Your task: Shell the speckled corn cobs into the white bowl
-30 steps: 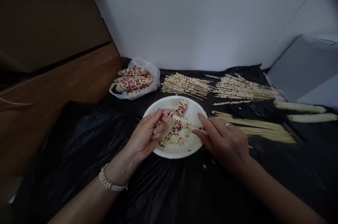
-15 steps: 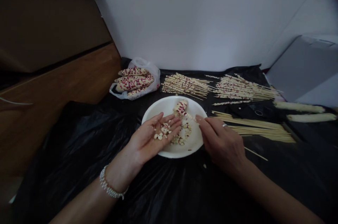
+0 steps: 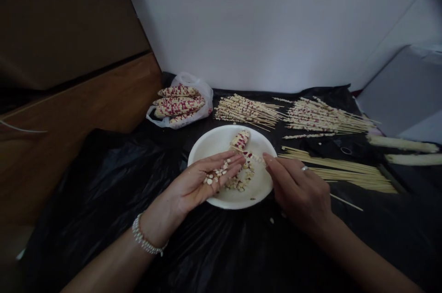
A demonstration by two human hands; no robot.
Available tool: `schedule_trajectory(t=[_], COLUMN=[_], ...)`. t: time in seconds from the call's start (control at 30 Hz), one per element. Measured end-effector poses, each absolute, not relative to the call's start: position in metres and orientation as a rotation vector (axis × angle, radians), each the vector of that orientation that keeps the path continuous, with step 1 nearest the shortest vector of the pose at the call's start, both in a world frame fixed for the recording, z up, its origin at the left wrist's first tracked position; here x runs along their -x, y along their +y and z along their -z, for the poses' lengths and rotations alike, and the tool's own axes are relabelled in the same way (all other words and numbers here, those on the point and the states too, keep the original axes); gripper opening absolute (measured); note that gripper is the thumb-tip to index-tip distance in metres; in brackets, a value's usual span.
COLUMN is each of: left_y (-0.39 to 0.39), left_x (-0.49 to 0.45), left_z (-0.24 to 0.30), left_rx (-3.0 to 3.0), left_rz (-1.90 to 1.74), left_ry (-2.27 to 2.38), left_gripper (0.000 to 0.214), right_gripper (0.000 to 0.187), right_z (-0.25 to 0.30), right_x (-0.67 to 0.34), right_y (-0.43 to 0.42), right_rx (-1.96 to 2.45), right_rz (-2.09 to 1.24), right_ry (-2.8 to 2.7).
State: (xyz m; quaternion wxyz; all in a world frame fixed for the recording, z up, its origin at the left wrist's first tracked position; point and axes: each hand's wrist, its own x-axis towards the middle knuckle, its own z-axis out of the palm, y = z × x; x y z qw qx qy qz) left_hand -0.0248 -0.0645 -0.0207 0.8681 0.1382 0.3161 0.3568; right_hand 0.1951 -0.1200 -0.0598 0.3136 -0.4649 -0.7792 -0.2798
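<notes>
While the left hand (image 3: 203, 184) lies open with its palm up over the near side of the white plate (image 3: 210, 145), a small heap of corn kernels (image 3: 217, 174) rests on its fingers. Nothing is squeezed; the kernels just lie there. A bead bracelet (image 3: 145, 240) goes round that wrist.

The right hand (image 3: 302, 191) is just beside the plate's right rim. Its fingertips are pinched shut on a thin stick (image 3: 345, 202). The back end of the stick pokes out behind the hand, and the front end points in over the plate with a few kernels on it. One finger wears a ring (image 3: 304, 168).

On the plate sit a short piece of corn cob (image 3: 241, 138) at the far side and a pile of loose kernels (image 3: 243, 181) in the middle, right by the left fingertips.

Behind the plate are a plastic bag of red and white cobs (image 3: 179, 106) and two heaps of filled sticks (image 3: 247, 111). Bare sticks (image 3: 348, 168) lie to the right. A black sheet (image 3: 103, 191) covers the table.
</notes>
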Motion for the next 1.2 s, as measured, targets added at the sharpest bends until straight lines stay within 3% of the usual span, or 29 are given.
schedule_trajectory(t=[0.3, 0.4, 0.8, 1.2], left_y=[-0.0651, -0.0641, -0.0677, -0.0675], left_x=[0.0187, 0.0187, 0.019, 0.0172], left_z=[0.0182, 0.0176, 0.0203, 0.0161], left_rx=[-0.291, -0.251, -0.387, -0.317], left_rz=[-0.872, -0.831, -0.942, -0.984], left_ry=[0.777, 0.757, 0.806, 0.903], left_gripper=[0.032, 0.036, 0.015, 0.019], right_gripper=[0.046, 0.044, 0.039, 0.044], right_z=[0.0596, 0.0601, 0.0592, 0.0581], right_x=[-0.1938, -0.1942, -0.1935, -0.1931], right_y=[-0.1222, -0.122, -0.1234, -0.1242], right_rx=[1.133, 1.144, 1.168, 1.177], right_rz=[0.711, 0.723, 0.726, 0.736], right_ry=[-2.056, -2.06, -2.089, -2.105])
